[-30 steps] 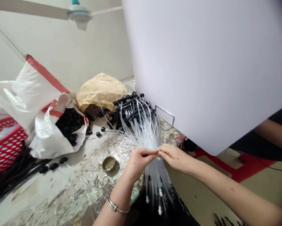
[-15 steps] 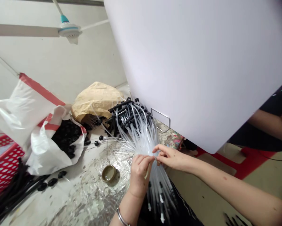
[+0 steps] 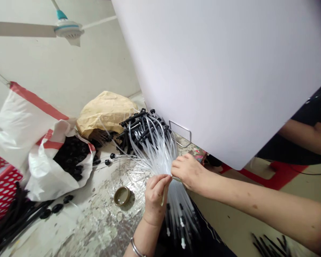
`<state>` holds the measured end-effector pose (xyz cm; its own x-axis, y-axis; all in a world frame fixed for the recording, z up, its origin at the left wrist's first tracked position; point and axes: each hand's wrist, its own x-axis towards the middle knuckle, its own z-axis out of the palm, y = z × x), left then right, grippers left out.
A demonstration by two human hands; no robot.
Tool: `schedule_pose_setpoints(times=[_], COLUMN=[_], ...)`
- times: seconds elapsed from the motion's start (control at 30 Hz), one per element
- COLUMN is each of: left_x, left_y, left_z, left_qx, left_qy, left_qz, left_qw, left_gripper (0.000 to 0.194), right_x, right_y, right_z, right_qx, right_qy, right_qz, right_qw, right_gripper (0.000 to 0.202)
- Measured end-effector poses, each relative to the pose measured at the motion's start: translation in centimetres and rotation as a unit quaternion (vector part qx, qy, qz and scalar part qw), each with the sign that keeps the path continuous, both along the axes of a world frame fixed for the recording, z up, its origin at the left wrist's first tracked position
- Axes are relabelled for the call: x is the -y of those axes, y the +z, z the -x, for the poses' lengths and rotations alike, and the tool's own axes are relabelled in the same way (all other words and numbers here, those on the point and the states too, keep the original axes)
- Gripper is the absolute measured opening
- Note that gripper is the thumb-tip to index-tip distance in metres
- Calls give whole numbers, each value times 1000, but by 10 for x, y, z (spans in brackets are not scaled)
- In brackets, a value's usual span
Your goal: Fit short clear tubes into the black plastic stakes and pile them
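Note:
A thick bundle of clear plastic tubes runs from the table over its near edge. Black pieces cap its far end; the near ends carry dark and white tips. My left hand, with a metal bangle on its wrist, is closed on a thin pale-yellow strip at the bundle's left side. From the right, my right hand lies over the tubes, its fingers curled and closed on a part of the same strip. Both hands meet at the strip; the exact pinch is partly hidden.
Left stand a white plastic bag of black parts and a red dotted basket. A small round dish holds liquid. Behind sits brown paper. A large white panel hangs close on the right; another person's arm shows beyond.
My right hand has turned and closed, its fingers now curled over the tubes with the strip drawn to the right. My left hand keeps its pinch. The whole view has shifted slightly.

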<state>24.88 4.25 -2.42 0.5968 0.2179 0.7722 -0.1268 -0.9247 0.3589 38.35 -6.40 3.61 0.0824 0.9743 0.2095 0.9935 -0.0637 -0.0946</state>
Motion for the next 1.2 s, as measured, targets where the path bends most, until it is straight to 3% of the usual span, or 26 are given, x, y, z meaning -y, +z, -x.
schedule_pose_setpoints(times=[0.13, 0.27, 0.37, 0.43, 0.6, 0.7, 0.8, 0.97, 1.1, 1.2], left_x=[2, 1, 3, 5, 12, 15, 16, 18, 19, 16], left_y=[-3, -7, -2, 4, 20, 25, 27, 30, 33, 24], left_z=[7, 18, 20, 19, 13, 12, 10, 5, 3, 6], left_qx=[-21, -54, -79, -93, -84, -59, -27, -2, 1, -50], left_qy=[20, 52, 31, 27, 15, -3, -34, -72, -99, -71], left_qz=[-1, 56, 173, 264, 485, 579, 635, 659, 642, 621], left_qw=[1000, 996, 981, 960, 870, 813, 772, 748, 760, 779], left_gripper=[21, 13, 9, 9, 20, 29, 32, 30, 26, 28], right_x=[8, 17, 17, 15, 8, 3, 0, 0, 5, 10], right_y=[-10, -28, -28, -22, -11, -4, 5, 19, 22, 9], right_z=[-4, -9, -4, 3, 19, 19, 15, 5, 1, -3], right_qx=[1, -201, -387, -496, -707, -744, -726, -660, -602, -594], right_qy=[-11, -46, -49, -49, -34, -29, -27, -9, 4, -9], right_qz=[24, 12, -23, -20, -7, 1, 17, 57, 82, 103], right_qw=[1000, 978, 921, 867, 706, 667, 687, 749, 794, 798], right_gripper=[17, 16, 15, 13, 28, 31, 28, 18, 17, 18])
